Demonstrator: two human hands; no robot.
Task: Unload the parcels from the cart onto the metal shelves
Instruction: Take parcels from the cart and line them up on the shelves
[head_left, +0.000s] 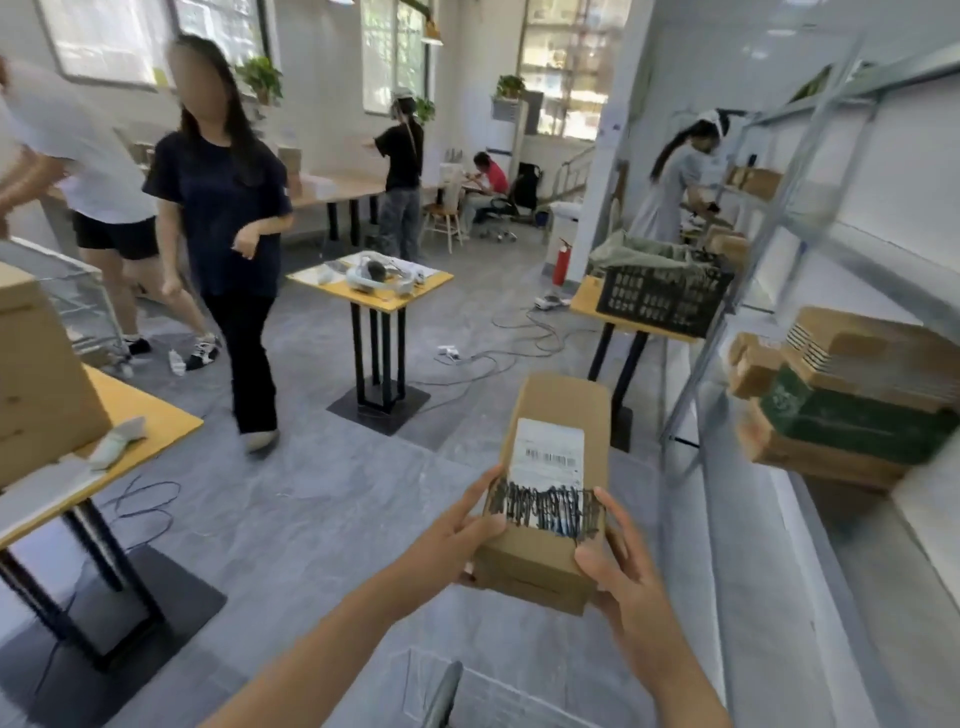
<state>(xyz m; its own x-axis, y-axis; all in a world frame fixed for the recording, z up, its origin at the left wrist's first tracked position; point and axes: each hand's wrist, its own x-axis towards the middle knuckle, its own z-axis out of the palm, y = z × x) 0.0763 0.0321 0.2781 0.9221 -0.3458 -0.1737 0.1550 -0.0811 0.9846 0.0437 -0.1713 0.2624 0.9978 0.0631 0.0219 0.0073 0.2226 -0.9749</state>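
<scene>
A long brown cardboard parcel (556, 415) with a white barcode label, partly scribbled over in black, is held in front of me above the floor. My left hand (457, 535) grips its near left corner and my right hand (618, 571) grips its near right corner. The metal shelves (779, 218) run along the right wall. On a middle shelf lies a stack of parcels (852, 400), brown ones and a green one. The cart's rim (441, 696) shows at the bottom edge below my arms.
A person in dark clothes (228, 208) walks on the left, another behind. Yellow-topped tables stand at left (145, 410), centre (384, 301) and right, the right one bearing a black crate (660, 296). Cables (498, 353) lie on the floor. A person (675, 182) works at the far shelves.
</scene>
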